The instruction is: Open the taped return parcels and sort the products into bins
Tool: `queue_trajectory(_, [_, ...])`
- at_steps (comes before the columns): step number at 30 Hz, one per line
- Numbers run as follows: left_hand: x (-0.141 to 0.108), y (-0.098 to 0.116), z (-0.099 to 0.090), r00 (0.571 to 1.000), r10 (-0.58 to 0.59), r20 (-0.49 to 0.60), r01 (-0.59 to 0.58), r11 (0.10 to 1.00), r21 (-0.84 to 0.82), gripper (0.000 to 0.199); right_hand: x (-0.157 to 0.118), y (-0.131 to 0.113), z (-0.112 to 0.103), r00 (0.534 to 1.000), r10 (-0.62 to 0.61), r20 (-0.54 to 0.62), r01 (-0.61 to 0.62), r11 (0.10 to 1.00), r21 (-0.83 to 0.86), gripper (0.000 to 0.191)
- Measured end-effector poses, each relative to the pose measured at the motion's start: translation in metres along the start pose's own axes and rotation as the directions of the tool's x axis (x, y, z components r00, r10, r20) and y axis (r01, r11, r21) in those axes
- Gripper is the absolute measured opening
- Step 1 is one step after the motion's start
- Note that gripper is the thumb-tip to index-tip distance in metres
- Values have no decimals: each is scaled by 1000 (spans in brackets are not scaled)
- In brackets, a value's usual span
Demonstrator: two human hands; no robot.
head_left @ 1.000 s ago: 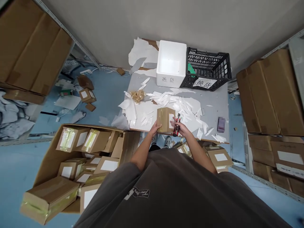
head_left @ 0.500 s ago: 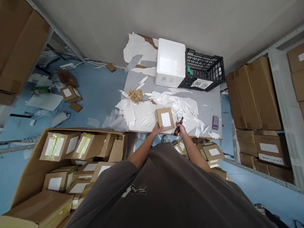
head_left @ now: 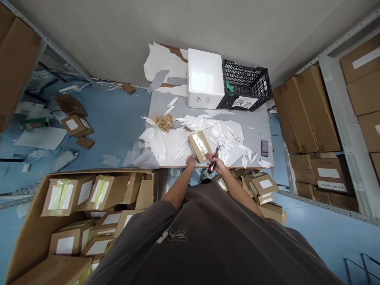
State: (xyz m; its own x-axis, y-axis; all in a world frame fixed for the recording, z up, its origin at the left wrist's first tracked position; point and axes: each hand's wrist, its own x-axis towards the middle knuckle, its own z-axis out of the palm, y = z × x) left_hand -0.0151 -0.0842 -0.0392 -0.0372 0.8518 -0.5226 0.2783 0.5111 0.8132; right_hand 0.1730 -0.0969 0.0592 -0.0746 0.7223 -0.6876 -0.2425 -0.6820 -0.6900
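Note:
A small cardboard box (head_left: 199, 145) with shiny tape on its upper face is tilted over the paper-strewn front of the table. Beside its lower left corner is my left hand (head_left: 191, 161), its fingers bent near the box; whether they grip it is hard to tell. My right hand (head_left: 217, 163) holds a red and black cutter (head_left: 212, 163), with fingertips touching the box's lower right corner. White paper scraps (head_left: 225, 134) lie around the box, and crumpled brown tape (head_left: 164, 122) is to its left.
A white foam box (head_left: 205, 100) and a black crate (head_left: 247, 87) stand at the table's back. A phone (head_left: 265, 148) lies on the right. A large carton (head_left: 32, 209) of boxes stands at the lower left; shelves (head_left: 353, 150) hold cartons on the right.
The box has been turned, so a taped face shows instead of the white label. My right hand has moved left to the box with the cutter. The whole view has shifted slightly.

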Motion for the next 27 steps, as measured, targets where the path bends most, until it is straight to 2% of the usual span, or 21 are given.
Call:
queue_trajectory(2, [6, 7, -15, 992, -36, -118, 42, 998, 45, 66, 3, 7, -1, 1000, 4, 11, -4, 1000, 23, 57])
queue_trajectory(4, [16, 18, -33, 983, 45, -176, -25, 993, 115, 68, 3, 9, -4, 1000, -16, 12, 15, 999, 33, 57])
queue_trajectory(5, [22, 26, -41, 976, 166, -142, -134, 967, 215, 72, 3, 8, -6, 1000, -21, 13, 20, 999, 26, 57])
queue_trajectory(7, [36, 42, -52, 927, 370, 59, -361, 840, 405, 94, 3, 5, -7, 1000, -13, 20, 14, 1000, -14, 54])
queue_trajectory(8, [43, 50, -54, 906, 390, 165, -420, 776, 470, 107, 5, 2, -6, 1000, -2, 16, 3, 999, -43, 50])
queue_trajectory(10, [54, 62, -52, 898, 337, 283, -439, 698, 565, 126, 11, -6, -2, 999, 28, -21, -30, 992, -121, 37])
queue_trajectory(12, [62, 67, -46, 909, 279, 310, -415, 673, 612, 133, 23, -15, 6, 996, 33, -78, -51, 971, -234, 27])
queue_trajectory(14, [66, 66, -42, 911, 273, 309, -410, 686, 602, 135, 41, -27, 17, 994, 6, -109, -45, 932, -359, 31])
queue_trajectory(17, [68, 60, -42, 896, 316, 312, -440, 728, 526, 141, 75, -47, 38, 993, -58, -99, -8, 830, -558, 33])
queue_trajectory(20, [71, 55, -49, 877, 344, 334, -470, 754, 458, 144, 107, -64, 58, 982, -181, -55, 73, 632, -772, 29])
queue_trajectory(22, [75, 55, -53, 872, 341, 351, -475, 763, 438, 145, 121, -72, 68, 971, -237, -34, 99, 527, -844, 28])
queue_trajectory(27, [80, 56, -51, 884, 297, 362, -451, 747, 489, 147, 130, -82, 74, 980, -198, -34, 53, 416, -908, 20])
